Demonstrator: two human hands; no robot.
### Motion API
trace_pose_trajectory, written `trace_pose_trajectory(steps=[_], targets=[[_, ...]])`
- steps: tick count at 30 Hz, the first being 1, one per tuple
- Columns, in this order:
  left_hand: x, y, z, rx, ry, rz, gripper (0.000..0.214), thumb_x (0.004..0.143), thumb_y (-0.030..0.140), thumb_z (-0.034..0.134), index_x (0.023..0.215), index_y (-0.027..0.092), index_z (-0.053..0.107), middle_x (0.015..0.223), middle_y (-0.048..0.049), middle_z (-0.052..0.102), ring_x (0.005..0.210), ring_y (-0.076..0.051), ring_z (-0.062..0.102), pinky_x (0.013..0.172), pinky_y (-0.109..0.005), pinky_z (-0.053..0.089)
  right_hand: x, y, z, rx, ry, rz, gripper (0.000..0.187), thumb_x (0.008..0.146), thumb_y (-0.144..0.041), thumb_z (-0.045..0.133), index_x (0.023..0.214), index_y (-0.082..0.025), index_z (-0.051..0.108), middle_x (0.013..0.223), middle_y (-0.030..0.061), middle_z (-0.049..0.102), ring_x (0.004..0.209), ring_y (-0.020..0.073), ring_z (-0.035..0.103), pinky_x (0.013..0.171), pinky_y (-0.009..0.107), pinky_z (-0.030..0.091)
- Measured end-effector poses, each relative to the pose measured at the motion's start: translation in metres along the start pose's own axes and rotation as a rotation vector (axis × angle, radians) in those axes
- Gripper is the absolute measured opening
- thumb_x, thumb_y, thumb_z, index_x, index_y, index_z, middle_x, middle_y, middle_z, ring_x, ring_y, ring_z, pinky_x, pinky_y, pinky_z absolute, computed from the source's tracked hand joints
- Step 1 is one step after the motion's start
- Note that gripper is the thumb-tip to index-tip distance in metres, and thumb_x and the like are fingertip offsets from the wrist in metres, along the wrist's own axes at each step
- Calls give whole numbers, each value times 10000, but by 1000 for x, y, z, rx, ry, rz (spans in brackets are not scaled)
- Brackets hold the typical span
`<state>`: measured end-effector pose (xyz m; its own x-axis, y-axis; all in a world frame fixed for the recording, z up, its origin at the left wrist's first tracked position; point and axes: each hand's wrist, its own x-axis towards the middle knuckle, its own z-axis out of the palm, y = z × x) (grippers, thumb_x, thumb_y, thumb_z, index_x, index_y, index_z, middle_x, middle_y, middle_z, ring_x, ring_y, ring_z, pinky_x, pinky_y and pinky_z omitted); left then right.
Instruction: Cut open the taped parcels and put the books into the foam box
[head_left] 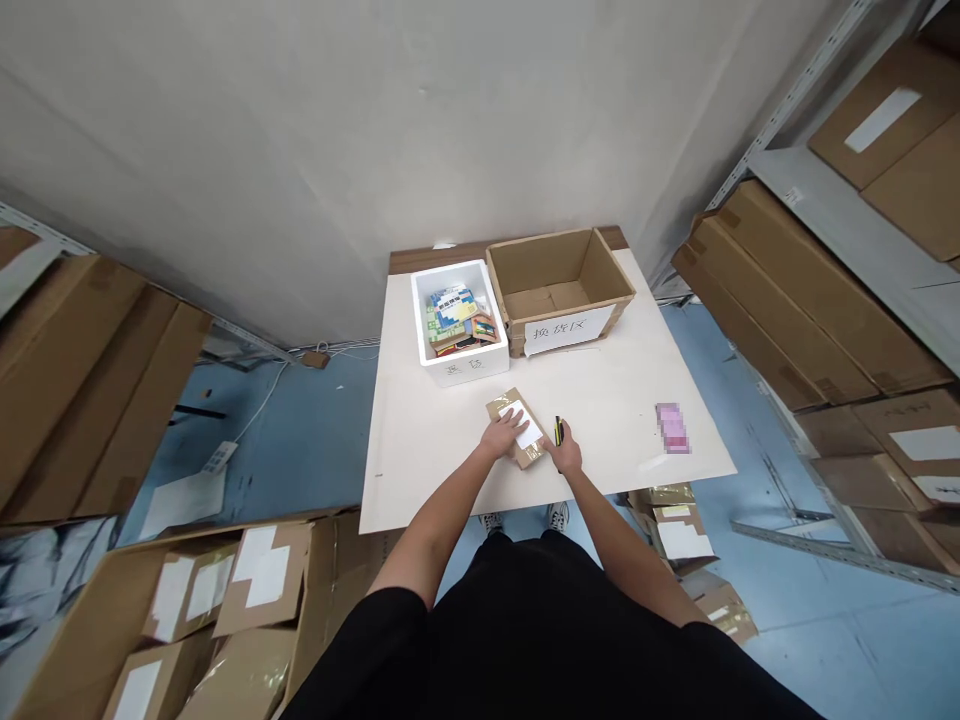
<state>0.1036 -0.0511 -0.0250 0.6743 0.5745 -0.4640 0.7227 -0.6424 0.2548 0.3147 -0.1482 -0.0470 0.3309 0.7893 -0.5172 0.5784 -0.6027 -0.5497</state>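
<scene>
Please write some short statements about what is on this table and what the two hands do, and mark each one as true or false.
1. The left hand lies flat on the small brown parcel. True.
2. The right hand holds nothing. False: it grips a small yellow-and-black tool beside the parcel.
3. The white foam box holds books. True.
4. The open cardboard box is full of parcels. False: its inside looks bare.
5. The pink thing lies inside the foam box. False: it lies on the table, to the right of both hands.
</scene>
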Motion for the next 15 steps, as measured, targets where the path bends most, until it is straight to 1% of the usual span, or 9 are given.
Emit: trace_pose_trajectory(steps=[3,5,6,7,9,11,13,15], targets=[[-10,11,20,-6,58,-180,968,876,505,792,1698,320,315,1783,-135,237,1645,-388,185,1253,-540,323,24,-27,-11,-13,11,-26,1027,899,-512,792,1706,-234,219,1327,143,726,1243,337,698,988,403,554],[-17,22,34,-3,93,-304,934,931,538,710,1717,303,264,1785,-161,210,1641,-415,182,1231,-591,341,38,-45,-20,-26,-8,-60,1123,823,-461,876,1709,-265,215,1333,133,723,1236,337,696,996,398,547],[-19,30,40,-2,105,-357,924,945,541,686,1722,295,251,1782,-176,208,1636,-430,190,1215,-613,357,43,-50,-23,-33,-11,-73,1117,814,-433,885,1705,-284,229,1320,123,729,1227,333,698,1001,396,544],[-21,37,47,-2,116,-400,913,955,541,669,1724,288,246,1778,-189,215,1629,-443,203,1197,-631,375,45,-52,-25,-29,-4,-90,1074,841,-421,861,1705,-294,236,1302,117,734,1214,326,702,997,392,545],[-22,52,57,-2,144,-469,890,974,537,641,1725,270,246,1763,-219,240,1612,-468,236,1157,-659,413,43,-47,-27,10,31,-116,886,958,-432,723,1702,-299,260,1258,109,744,1171,305,717,966,382,560],[-19,65,64,2,174,-532,869,995,537,606,1725,234,245,1743,-259,266,1593,-492,269,1119,-681,442,34,-32,-27,85,39,-137,691,1060,-436,535,1693,-292,296,1181,93,755,1066,267,743,889,352,586],[-14,73,66,9,187,-591,857,1012,551,571,1722,193,254,1724,-291,286,1576,-509,295,1096,-693,458,22,-12,-27,170,-44,-151,602,1092,-408,430,1676,-290,340,1026,49,755,863,213,744,773,305,598],[-7,76,62,13,175,-632,850,1021,570,544,1713,156,278,1713,-308,296,1567,-515,312,1100,-685,463,12,6,-27,252,-168,-168,579,1086,-369,423,1657,-289,377,844,-15,700,646,155,667,659,252,577]])
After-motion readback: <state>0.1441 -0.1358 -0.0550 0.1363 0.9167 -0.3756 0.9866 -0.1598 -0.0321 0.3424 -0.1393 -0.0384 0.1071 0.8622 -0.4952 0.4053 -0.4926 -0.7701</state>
